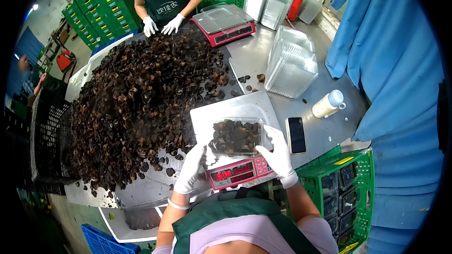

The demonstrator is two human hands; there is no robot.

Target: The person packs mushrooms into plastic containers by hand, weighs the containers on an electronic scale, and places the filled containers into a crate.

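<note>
A clear plastic tray (262,136) filled with dark wood ear mushrooms (235,136) sits on the steel platform of a red weighing scale (219,175), whose red display seems to read 0.150. At the tray's lower left corner is my left hand (192,167), in a white glove, with its fingers loosely bent and apart. My right hand (279,156), also gloved, is beside the tray's right edge with thumb and fingers spread around that side. Whether either hand presses on the tray is hard to tell.
A large mushroom heap (146,99) covers the table's left side. Stacked clear trays (292,66), a phone (296,135) and a bottle (328,104) lie to the right. Below stands a green crate (367,183). Across the table, a gloved co-worker (167,0) stands beside another scale (228,35).
</note>
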